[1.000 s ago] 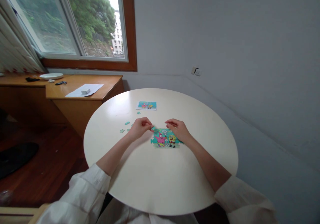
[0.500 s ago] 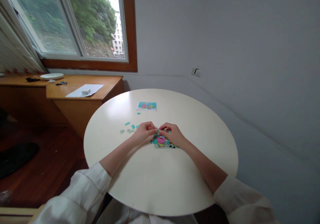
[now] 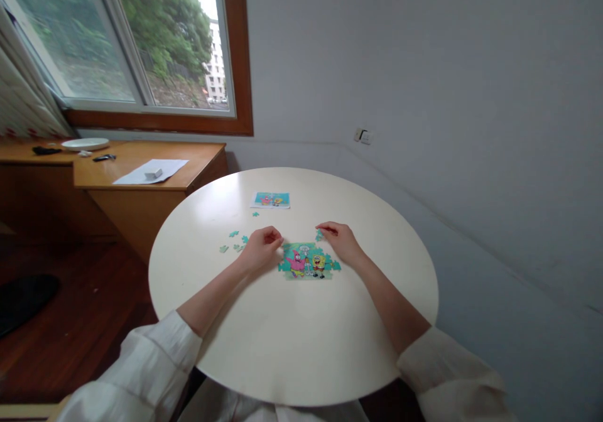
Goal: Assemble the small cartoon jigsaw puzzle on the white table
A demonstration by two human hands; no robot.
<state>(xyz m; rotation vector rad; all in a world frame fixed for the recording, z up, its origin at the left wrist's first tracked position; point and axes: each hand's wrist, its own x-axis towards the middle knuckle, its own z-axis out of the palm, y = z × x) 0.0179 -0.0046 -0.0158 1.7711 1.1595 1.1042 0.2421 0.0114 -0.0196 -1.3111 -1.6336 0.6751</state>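
- The partly joined puzzle (image 3: 301,264) lies flat on the near-middle part of the white round table (image 3: 301,346), between your two hands; its right edge is uneven, with tabs sticking out.
- Your right hand (image 3: 343,243) is at the upper right of the puzzle, and its fingertips grip a small teal puzzle piece (image 3: 319,236).
- Your left hand (image 3: 260,247) is at the upper left corner of the puzzle, with thumb and forefinger brought together; I cannot tell if something is between them.
- To the left of your left hand, some loose pieces (image 3: 234,234) lie scattered on the table.
- Farther away from you lies the picture card (image 3: 271,200), and one single piece (image 3: 255,214) is just in front of it.
- Beyond the table, at your left, a wooden desk (image 3: 207,157) carries a white sheet (image 3: 134,175) with a small white box (image 3: 153,174).
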